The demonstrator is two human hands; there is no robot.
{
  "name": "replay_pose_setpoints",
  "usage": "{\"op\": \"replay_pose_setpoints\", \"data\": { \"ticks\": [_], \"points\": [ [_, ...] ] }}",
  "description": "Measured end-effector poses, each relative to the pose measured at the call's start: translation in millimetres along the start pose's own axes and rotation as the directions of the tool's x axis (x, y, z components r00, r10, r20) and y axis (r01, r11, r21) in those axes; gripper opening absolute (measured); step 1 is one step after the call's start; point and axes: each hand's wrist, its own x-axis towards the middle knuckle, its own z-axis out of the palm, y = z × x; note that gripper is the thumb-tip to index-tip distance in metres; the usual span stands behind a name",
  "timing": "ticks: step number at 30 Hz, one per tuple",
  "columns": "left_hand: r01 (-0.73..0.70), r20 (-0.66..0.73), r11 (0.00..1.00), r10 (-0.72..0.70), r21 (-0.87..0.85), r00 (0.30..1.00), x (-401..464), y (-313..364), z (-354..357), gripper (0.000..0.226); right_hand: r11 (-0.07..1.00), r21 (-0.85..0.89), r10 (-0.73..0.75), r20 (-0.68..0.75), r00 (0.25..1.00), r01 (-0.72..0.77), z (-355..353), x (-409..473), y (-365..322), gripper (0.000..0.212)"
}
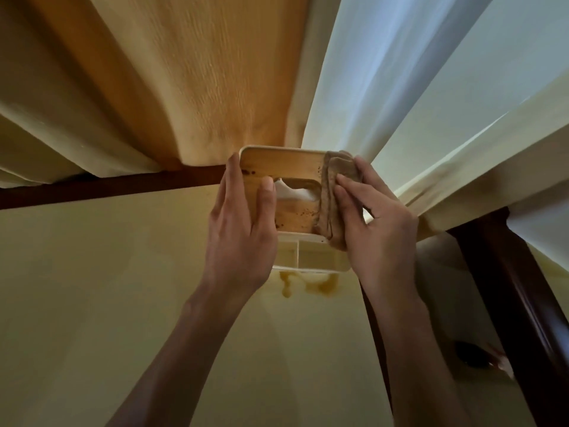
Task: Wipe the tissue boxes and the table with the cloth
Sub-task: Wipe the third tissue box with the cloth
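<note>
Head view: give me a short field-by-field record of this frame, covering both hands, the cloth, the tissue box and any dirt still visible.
left hand: steadies the tissue box from its left side, thumb on the lid
right hand: presses the cloth onto the right part of the lid
tissue box lid: wooden, dark specks near the left edge and below the opening
tissue: white, sticking out of the opening
table: pale, brownish spill just in front of the box
background: curtains
</note>
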Motion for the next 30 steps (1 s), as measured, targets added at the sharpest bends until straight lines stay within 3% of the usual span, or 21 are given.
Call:
{"op": "replay_pose_setpoints", "data": {
  "ticks": [2, 4, 7, 10, 14, 20, 26, 30],
  "points": [
    [-0.022, -0.020, 0.999, 0.023, 0.044, 1.000, -7.2, -3.4, -3.1, 0.064, 0.999, -0.028, -0.026, 0.022, 0.999, 0.026, -0.1, -4.8, 0.9, 0.029],
    [-0.088, -0.060, 0.986, 0.097, 0.139, 0.993, -7.4, -4.1, -5.7, 0.066, 0.979, -0.169, -0.107, 0.039, 0.993, 0.112, -0.5, -4.8, 0.8, 0.027],
    [-0.261, 0.036, 0.917, 0.262, 0.301, 0.964, 6.3, -0.2, -8.3, 0.061, 0.902, -0.356, -0.219, 0.112, 0.969, 0.245, -7.4, -5.5, -3.4, 0.029],
    [-0.308, 0.179, 0.908, 0.266, 0.283, 0.947, 24.1, 8.0, -6.4, 0.061, 0.916, -0.323, -0.191, 0.165, 0.968, 0.236, -20.2, -20.9, -11.5, 0.044],
    [-0.328, 0.263, 0.889, 0.249, 0.321, 0.932, 33.4, 12.4, 1.8, 0.061, 0.905, -0.349, -0.142, 0.292, 0.946, 0.243, -20.7, -40.1, -5.3, 0.055],
    [-0.408, 0.212, 0.723, 0.351, 0.557, 0.912, 27.2, 6.0, 8.4, 0.064, 0.827, -0.460, -0.186, 0.316, 0.930, 0.322, -18.9, -65.6, -2.8, 0.058],
    [-0.410, 0.169, 0.727, 0.384, 0.551, 0.908, 29.4, 4.8, 10.9, 0.060, 0.796, -0.511, -0.188, 0.302, 0.935, 0.325, -19.1, -83.0, -3.8, 0.062],
    [-0.413, 0.171, 0.731, 0.385, 0.543, 0.907, 30.9, 4.5, 11.6, 0.058, 0.835, -0.466, -0.177, 0.272, 0.946, 0.290, -8.9, -75.7, -3.3, 0.057]
  ]
}}
